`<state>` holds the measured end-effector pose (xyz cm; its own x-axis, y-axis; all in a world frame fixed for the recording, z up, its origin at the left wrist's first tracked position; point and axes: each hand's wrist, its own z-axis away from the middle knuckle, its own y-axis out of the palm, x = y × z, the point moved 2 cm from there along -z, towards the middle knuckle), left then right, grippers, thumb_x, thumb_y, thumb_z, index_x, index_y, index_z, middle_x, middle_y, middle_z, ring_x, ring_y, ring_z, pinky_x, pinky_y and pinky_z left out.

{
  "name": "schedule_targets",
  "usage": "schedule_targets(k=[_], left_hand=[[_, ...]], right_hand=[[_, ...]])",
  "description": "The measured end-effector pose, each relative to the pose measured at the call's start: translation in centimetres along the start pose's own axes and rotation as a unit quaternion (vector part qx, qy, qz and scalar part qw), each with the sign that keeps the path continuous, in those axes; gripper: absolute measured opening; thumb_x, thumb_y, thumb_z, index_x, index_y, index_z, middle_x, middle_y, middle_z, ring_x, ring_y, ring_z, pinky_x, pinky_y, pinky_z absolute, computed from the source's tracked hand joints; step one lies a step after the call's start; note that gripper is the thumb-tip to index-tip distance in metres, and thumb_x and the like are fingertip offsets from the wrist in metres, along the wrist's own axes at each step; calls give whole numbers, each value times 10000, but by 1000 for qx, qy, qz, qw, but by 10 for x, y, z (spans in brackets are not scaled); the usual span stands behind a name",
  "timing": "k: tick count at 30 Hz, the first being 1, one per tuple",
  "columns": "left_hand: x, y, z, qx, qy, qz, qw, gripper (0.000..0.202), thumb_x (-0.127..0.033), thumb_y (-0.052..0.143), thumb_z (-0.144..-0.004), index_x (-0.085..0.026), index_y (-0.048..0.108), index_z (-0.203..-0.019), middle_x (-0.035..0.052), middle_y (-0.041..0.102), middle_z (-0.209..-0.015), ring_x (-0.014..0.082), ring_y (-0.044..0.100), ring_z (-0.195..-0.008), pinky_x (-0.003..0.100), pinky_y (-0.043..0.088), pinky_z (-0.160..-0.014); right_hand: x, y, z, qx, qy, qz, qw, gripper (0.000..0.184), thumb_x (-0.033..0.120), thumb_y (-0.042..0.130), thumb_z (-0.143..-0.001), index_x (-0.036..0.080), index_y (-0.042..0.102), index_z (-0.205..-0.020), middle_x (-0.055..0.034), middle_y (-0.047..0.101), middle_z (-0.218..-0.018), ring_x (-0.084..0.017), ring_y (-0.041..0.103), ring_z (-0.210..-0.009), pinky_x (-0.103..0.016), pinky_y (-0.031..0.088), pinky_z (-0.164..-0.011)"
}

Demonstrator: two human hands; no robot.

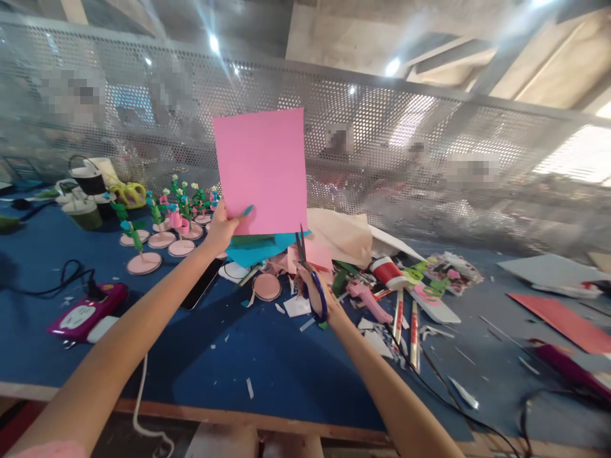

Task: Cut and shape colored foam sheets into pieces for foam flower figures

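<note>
A pink square sheet (262,168) is held upright above the table by my left hand (223,228), thumb on its front near the lower left corner. My right hand (311,287) grips scissors (301,247) with dark blue handles. Their blades point up, slightly parted, by the sheet's lower right corner; whether they touch it I cannot tell. Below lie blue sheets (252,251), light pink pieces (319,254) and a round pink disc (266,287). A pink glue gun (370,301) lies to the right of my right hand.
Several small flower figures on pink round bases (144,263) stand at the left. A purple power strip (88,312) and a phone (203,283) lie nearer me. Right of centre are a red-wrapped roll (387,273), scraps and cords. A perforated metal screen (372,140) rises behind.
</note>
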<state>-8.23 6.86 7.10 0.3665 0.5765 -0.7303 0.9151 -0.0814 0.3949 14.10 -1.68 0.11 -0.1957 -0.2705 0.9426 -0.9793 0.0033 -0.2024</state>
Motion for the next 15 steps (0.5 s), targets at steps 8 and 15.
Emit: schedule_targets(k=[8, 15], left_hand=[[0, 5, 4, 38, -4, -37, 999, 668, -140, 754, -601, -219, 476, -1203, 65, 602, -1167, 225, 543, -1132, 357, 412, -1005], [0, 8, 6, 71, 1, -51, 996, 687, -182, 756, -619, -236, 456, -1234, 77, 567, -1219, 244, 525, -1157, 392, 408, -1011]], right_hand=[[18, 12, 8, -15, -15, -6, 1000, 487, 697, 430, -737, 227, 411, -610, 54, 385, -446, -100, 386, -371, -249, 349, -380], [6, 9, 6, -35, -35, 19, 999, 458, 641, 419, -784, 215, 415, -615, 60, 388, -445, -89, 397, -377, -233, 337, -407]])
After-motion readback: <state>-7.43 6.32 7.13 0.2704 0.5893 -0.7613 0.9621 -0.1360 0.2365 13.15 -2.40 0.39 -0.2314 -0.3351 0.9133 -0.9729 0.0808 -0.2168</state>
